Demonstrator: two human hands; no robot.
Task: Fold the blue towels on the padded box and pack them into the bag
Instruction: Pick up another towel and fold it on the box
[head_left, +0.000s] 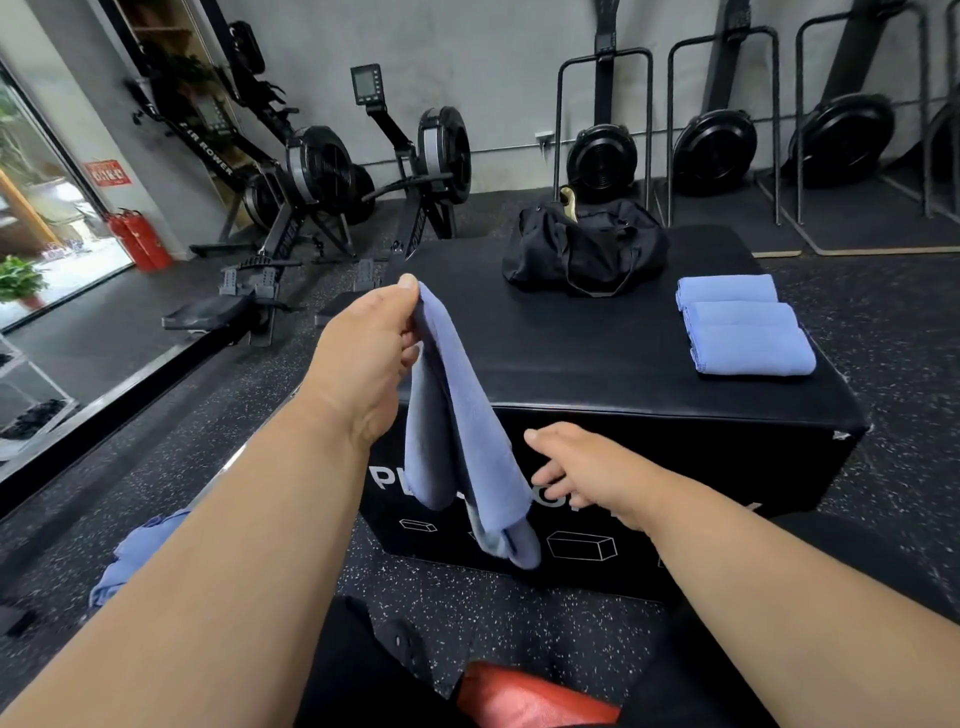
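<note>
A blue towel (457, 415) is held up in front of the padded box (597, 338), pinched at its top edge in the grip of the left hand (363, 353) and left to hang in loose folds against the near face of the box. The right hand (582, 473) is stretched toward the hanging cloth with fingers relaxed and spread, its grip wide and holding nothing; whether the fingertips touch the fabric cannot be told.

The cloth is judged light and limp, with no stiffness of its own, so it will sag wherever it is not supported; a second hold at a free corner or along the lower hem is likely needed before it can be laid flat on the box for folding.

Three folded towels (743, 325) are seen stacked in a row on the right side of the box top. A black bag (582, 254) is set at the far edge of the box. More blue cloth (135, 556) is seen on the floor to the left of the box, partly hidden by the left forearm. Rowing machines (322, 171) are lined up beyond the box, against the wall.
</note>
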